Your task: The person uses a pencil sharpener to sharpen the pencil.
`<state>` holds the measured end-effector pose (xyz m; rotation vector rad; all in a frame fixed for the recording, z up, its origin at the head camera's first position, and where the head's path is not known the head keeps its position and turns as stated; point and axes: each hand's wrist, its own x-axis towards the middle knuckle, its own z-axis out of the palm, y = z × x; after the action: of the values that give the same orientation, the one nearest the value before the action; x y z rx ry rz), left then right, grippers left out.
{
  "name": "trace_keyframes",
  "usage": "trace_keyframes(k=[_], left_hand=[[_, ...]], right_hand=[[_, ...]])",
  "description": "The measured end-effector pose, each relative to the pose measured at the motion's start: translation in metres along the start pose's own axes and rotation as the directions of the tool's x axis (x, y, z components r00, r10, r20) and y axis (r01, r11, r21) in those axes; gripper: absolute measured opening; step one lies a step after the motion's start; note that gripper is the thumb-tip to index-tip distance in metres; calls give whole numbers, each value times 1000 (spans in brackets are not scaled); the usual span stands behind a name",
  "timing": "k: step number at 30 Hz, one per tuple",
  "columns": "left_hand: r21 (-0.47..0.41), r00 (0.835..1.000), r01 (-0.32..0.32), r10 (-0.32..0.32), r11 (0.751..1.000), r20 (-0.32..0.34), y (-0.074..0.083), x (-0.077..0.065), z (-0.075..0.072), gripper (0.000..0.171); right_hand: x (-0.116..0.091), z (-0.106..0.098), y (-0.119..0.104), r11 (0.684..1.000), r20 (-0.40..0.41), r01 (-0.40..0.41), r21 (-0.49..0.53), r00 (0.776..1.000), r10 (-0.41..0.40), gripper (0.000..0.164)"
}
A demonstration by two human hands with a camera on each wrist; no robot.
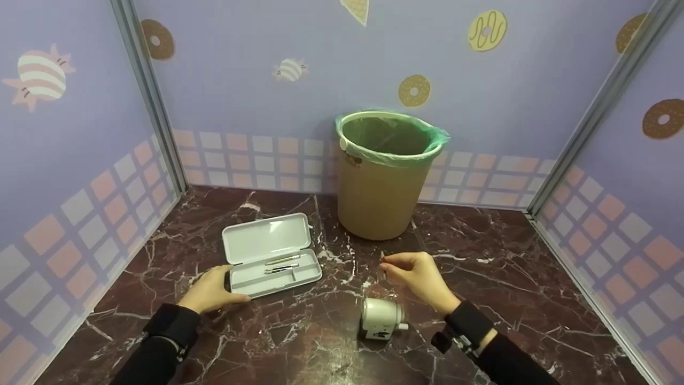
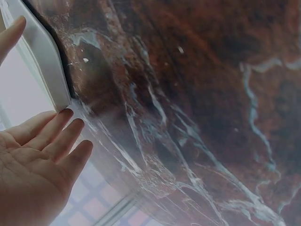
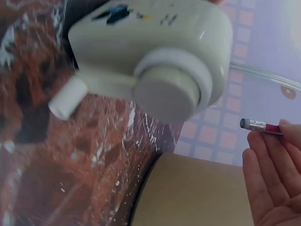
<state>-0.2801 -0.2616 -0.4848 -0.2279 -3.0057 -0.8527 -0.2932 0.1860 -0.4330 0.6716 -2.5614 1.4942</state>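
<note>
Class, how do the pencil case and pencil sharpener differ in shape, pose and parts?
The pencil case is long and shallow; the pencil sharpener is compact and blocky. The case lies open, its lid swung back; the sharpener stands upright. The sharpener has a side crank; the case has compartments. Both are pale and rest on the dark tabletop.

No word, number or brand can be read in any of the views. The pencil sharpener (image 1: 380,320) carries a dark printed picture (image 3: 113,14) with a few small marks (image 3: 168,20) beside it, but these are too blurred for reading. The bin (image 1: 377,198) has a small dark and reddish print (image 1: 354,160) under its rim, also too small to make out.
</note>
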Motion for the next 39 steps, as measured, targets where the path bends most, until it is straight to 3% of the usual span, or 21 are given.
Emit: trace_keyframes(k=[4,8,13,19,24,32,34,39], left_hand=[[-6,1000,-4,4,1000,-16,-1,1,1,89],[-14,1000,-11,11,1000,-27,-2,1,1,85],[-25,999,-20,19,999,-36,-2,3,1,82],[-13,999,-16,16,1000,-35,-2,3,0,84],[-4,999,-11,10,1000,-35,-2,3,0,87],[-11,999,-4,3,1000,-41,-2,2,0,87],[-11,999,-5,4,1000,-41,-2,3,-1,87],[-3,999,-2,2,1000,-38,0,4,-1,87]], right_hand=[[16,4,-7,991,45,81,-105,996,-77,18],[36,10,-15,950,112,199,-239,978,-176,17],[63,22,-27,871,202,295,-391,952,-232,17],[94,47,-41,778,299,374,-505,921,-249,16],[115,72,-50,674,384,445,-590,889,-251,12],[137,113,-60,527,429,506,-682,862,-272,11],[141,123,-59,502,424,506,-702,862,-277,12],[146,144,-51,474,429,506,-720,862,-269,14]])
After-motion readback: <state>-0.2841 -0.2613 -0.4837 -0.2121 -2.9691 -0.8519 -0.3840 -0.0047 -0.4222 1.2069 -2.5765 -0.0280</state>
